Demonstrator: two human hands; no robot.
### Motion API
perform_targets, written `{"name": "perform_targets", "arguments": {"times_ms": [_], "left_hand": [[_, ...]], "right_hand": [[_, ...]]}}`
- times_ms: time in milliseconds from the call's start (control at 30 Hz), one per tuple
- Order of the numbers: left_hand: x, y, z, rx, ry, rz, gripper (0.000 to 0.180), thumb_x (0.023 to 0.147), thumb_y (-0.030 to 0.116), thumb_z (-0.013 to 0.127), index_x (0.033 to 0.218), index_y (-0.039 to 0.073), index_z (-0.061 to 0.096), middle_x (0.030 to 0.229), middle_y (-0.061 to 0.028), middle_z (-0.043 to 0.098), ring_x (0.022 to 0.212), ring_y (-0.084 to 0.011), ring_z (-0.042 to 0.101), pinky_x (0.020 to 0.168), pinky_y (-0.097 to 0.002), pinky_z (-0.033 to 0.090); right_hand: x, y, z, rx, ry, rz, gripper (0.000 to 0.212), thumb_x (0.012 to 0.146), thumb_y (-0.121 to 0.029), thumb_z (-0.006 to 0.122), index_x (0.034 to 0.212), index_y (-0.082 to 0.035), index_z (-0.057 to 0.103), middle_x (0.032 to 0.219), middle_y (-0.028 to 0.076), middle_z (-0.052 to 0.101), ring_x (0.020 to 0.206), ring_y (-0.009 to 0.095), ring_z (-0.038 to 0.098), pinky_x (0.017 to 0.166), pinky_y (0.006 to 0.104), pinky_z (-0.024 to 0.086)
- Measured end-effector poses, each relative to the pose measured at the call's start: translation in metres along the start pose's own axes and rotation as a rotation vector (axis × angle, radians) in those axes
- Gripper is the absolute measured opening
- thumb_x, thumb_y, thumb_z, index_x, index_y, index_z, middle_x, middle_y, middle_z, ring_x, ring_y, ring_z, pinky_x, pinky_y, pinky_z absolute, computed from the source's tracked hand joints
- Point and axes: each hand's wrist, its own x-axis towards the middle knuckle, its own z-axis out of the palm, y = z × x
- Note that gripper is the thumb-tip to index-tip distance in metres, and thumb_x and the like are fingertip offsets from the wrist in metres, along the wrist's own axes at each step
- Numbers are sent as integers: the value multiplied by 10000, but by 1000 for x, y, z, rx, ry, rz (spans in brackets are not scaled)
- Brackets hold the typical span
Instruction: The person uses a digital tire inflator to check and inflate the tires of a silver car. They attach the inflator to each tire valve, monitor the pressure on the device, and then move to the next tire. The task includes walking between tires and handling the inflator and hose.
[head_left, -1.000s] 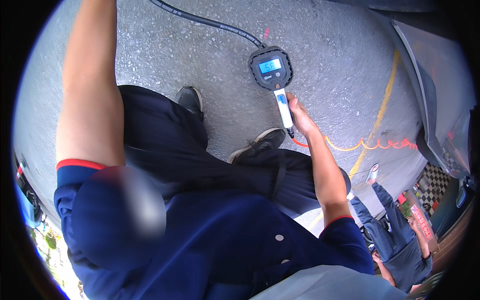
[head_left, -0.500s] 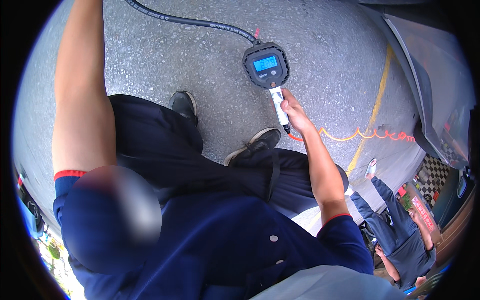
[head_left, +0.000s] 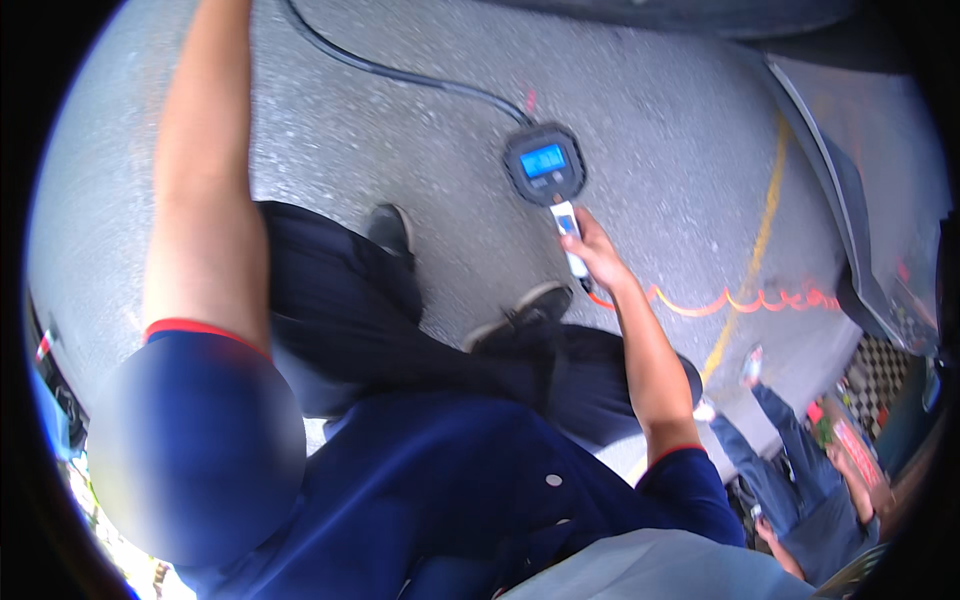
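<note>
My right hand (head_left: pixel 600 258) is wrapped round the white handle of a digital tire inflator (head_left: pixel 535 183), the thumb lying along the grip. Its dark octagonal gauge head has a lit blue screen, too blurred to read. From the gauge's far end a black rubber hose (head_left: pixel 400 72) curves away to the upper left and leaves the picture. A coiled orange air line (head_left: pixel 735 303) joins the handle's near end and stretches right. My left forearm (head_left: pixel 208 130) reaches up past the top edge, so the left hand itself is out of sight.
Grey pavement (head_left: pixel 330 130) with a yellow painted line (head_left: pixel 765 225) lies under my dark shoes. Vehicle bodywork (head_left: pixel 870 200) stands on the right, with a dark curved edge at the top. At lower right another person (head_left: pixel 810 500) stands close by.
The inflator and my right hand sit slightly lower and farther right in the picture. The whole view has shifted and blurred, the ground and shoes with it. The right-hand grip is the same.
</note>
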Motion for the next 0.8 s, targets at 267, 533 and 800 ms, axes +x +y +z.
{"name": "perform_targets", "arguments": {"times_ms": [267,533,800], "left_hand": [[-60,-25,-4,352,-496,-205,613,880,577,538,967,-7,703,1061,-263,667,1039,-423,634,896,-487,503],[-39,-44,-28,-1776,-456,-843,406,1001,172,332,1249,-118,470,993,-164,574,881,-251,598,819,-334,540],[-19,-16,-22,-2013,-74,-708,317,985,-59,396,1277,-183,394,1201,-257,540,1145,-306,583,1007,-358,530]], "right_hand": [[-44,-43,-55,-546,314,29,785,678,-506,841,1134,68,561,946,182,654,862,263,639,779,387,505],[-125,-38,-108,-656,523,97,671,666,-453,867,994,43,556,828,154,660,738,230,630,694,375,506],[-122,-26,-109,-674,598,109,675,665,-459,867,1012,35,565,837,155,668,755,247,646,704,379,511]]}}
